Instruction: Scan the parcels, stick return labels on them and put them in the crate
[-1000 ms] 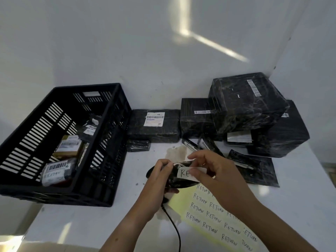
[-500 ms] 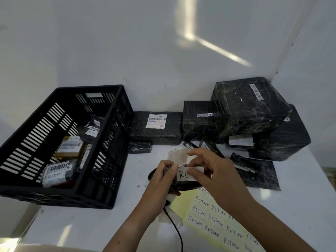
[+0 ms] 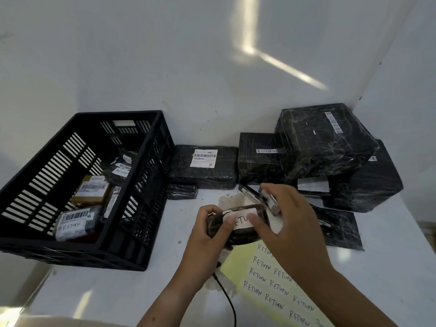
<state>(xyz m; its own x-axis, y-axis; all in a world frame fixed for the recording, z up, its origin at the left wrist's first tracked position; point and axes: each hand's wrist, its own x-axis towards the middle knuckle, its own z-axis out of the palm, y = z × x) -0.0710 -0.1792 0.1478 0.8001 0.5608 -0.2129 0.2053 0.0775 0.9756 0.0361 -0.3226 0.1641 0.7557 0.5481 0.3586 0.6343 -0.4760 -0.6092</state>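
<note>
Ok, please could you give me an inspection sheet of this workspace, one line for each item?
Surface: white table, with a brownish stain behind the hands.
Job's things: small black parcel with a return label on it; sheet of RETURN labels; black crate holding labelled parcels; wrapped parcels stacked at the right.
Clutter: nothing seen.
Hands: left hand grips the small black parcel; right hand holds its other side, thumb pressing the return label.
Cables: black cable runs from under the left hand to the near edge.
Surroundings: white wall with a streak of light.
</note>
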